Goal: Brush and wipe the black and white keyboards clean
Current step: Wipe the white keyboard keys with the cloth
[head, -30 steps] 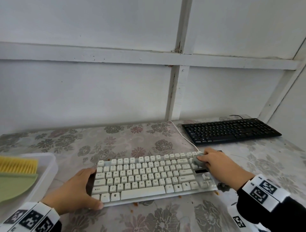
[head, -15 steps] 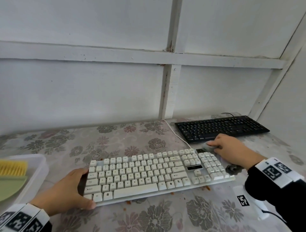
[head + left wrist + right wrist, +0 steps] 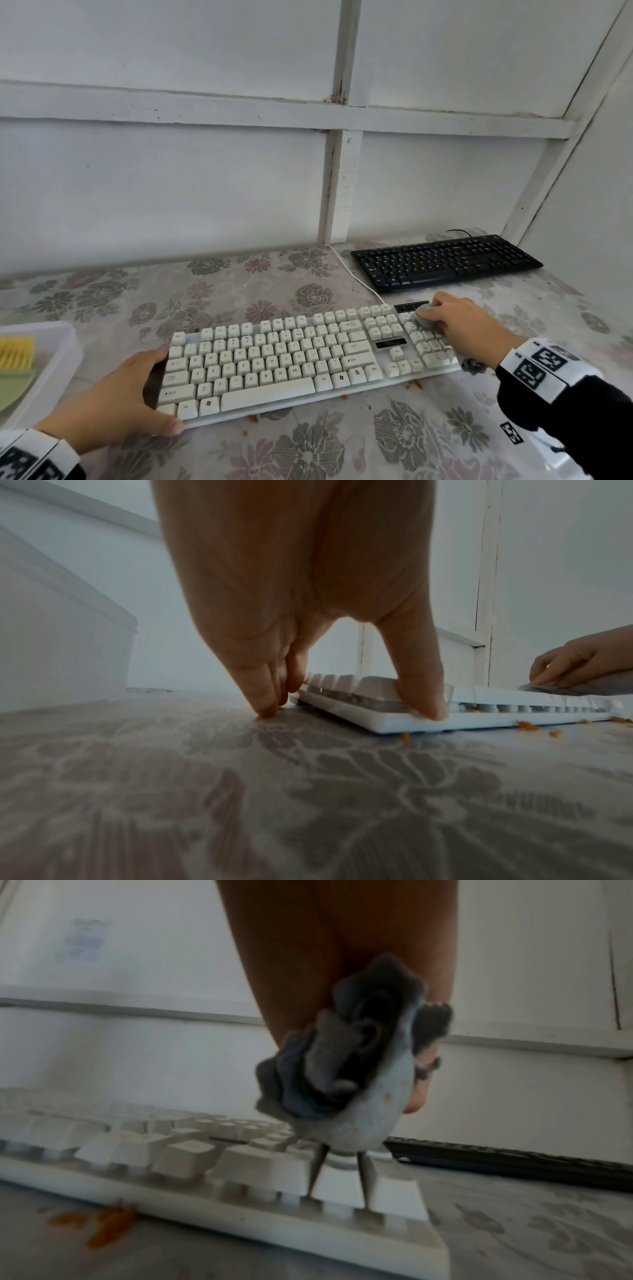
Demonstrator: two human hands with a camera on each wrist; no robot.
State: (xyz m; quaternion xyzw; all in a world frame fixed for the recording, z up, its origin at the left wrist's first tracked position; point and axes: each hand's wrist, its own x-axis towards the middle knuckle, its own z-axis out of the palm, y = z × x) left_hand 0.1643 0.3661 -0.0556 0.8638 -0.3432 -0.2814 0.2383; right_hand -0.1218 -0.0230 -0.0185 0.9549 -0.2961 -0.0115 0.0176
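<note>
The white keyboard (image 3: 274, 363) lies across the floral table in front of me. My left hand (image 3: 161, 390) holds its left end, with the thumb (image 3: 428, 707) on the front edge and the fingers (image 3: 270, 702) at the back corner, tips on the table. My right hand (image 3: 455, 322) grips a bunched grey cloth (image 3: 424, 317) and presses it onto the top of the number pad. The right wrist view shows the cloth (image 3: 342, 1069) wadded under the palm, above the keys (image 3: 192, 1156). The black keyboard (image 3: 445, 263) lies untouched at the back right.
A clear plastic bin (image 3: 58, 359) at the left edge holds a yellow brush (image 3: 17, 351) and a green dustpan (image 3: 13, 387). Orange crumbs (image 3: 416, 384) lie on the tablecloth along the white keyboard's front edge. Its white cable (image 3: 356, 277) runs back to the wall.
My right hand with the cloth has slid rightwards along the white keyboard's upper rows to the number pad. My left hand has kept its hold on the left end.
</note>
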